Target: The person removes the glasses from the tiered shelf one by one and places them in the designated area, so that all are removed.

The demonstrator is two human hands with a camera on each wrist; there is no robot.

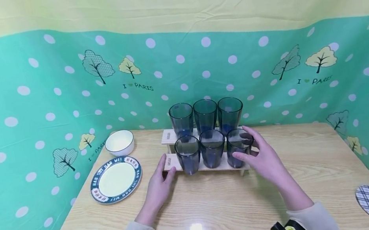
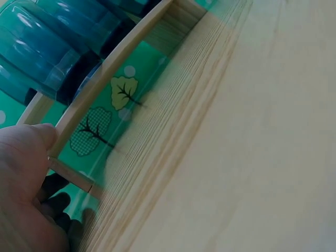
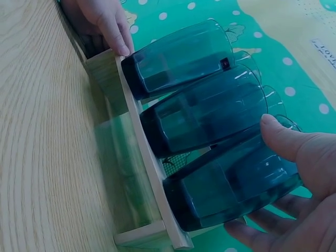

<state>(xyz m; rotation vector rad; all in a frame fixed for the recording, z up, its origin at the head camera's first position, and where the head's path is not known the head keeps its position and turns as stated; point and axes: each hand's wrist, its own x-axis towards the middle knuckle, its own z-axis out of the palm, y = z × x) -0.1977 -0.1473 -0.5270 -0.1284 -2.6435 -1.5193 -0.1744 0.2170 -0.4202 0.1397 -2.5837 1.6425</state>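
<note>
1. Primary relation: the front-right glass tumbler (image 1: pixel 236 143) lies to the left of the right hand (image 1: pixel 264 158) and slightly beyond it, in the space between thumb and fingers.
2. Axis: the tumbler stands upright, its long axis vertical, mouth up. The thumb lies across the near side and the fingers pass round the right and far side, so the hand comes in crosswise to that axis.
3. Nearer hand: the right. The left hand (image 1: pixel 159 186) is at the opposite end of the two-tier wooden rack (image 1: pixel 170 161), with two more front tumblers between it and this one.
4. Right hand state: curved round the tumbler, thumb opposed to the fingers. How firmly it presses cannot be told.
5. Left hand state: it grips the left end of the rack's lower tier, thumb on the board edge, other fingers curled below.
6. Location: the tumbler rests on the lower tier at its right end, just beside the front-middle tumbler (image 1: pixel 213 150). The front-left tumbler (image 1: pixel 188 156) completes the row; three back-row tumblers (image 1: pixel 206 113) stand on the upper tier behind.
7. Appearance: clear tinted glass, smoky blue-grey in the head view and teal in the right wrist view. The wall widens from a narrow, thick, dark base to a round, thin rim. No contents can be made out.
</note>
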